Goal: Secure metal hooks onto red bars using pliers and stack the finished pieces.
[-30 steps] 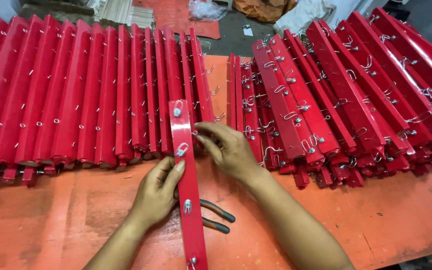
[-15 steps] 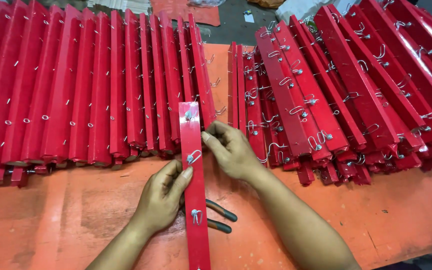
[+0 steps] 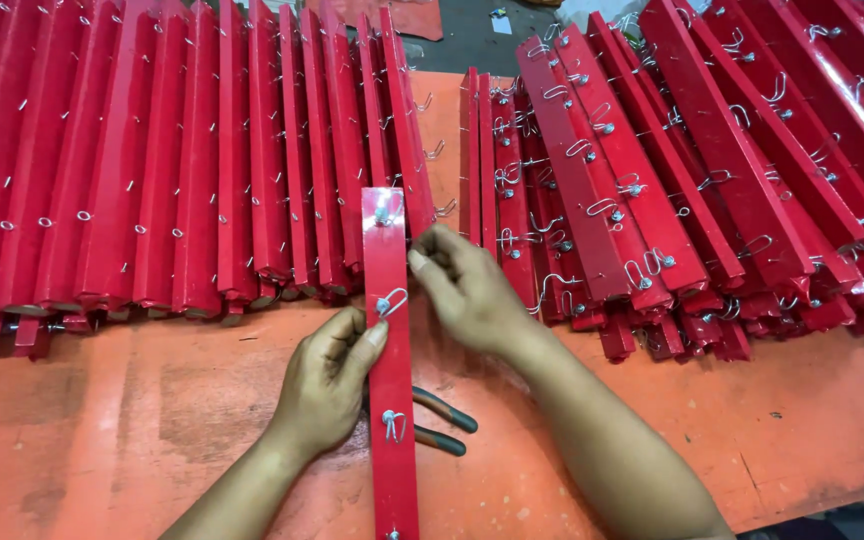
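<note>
I see a glossy red painted bar (image 3: 390, 380) with bright bare-metal wire hooks (image 3: 390, 302) on it. The stacked red bars (image 3: 182, 170) share that shiny paint. The orange table (image 3: 102, 420) looks matt and scuffed; the pliers (image 3: 444, 425) have rubbery-looking dark grips.

Bare orange table (image 3: 132, 420) lies open at left; red bar stacks (image 3: 152, 160) wall the far side, pliers (image 3: 442, 420) beside the centre bar.

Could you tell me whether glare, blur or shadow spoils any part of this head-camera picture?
Head view: sharp overall, evenly lit. Glare whitens the top of the red strip under the left hand and right hand, and streaks the stacked red strips. Only soft shadows fall on the orange table. The picture's edges bow slightly.
</note>
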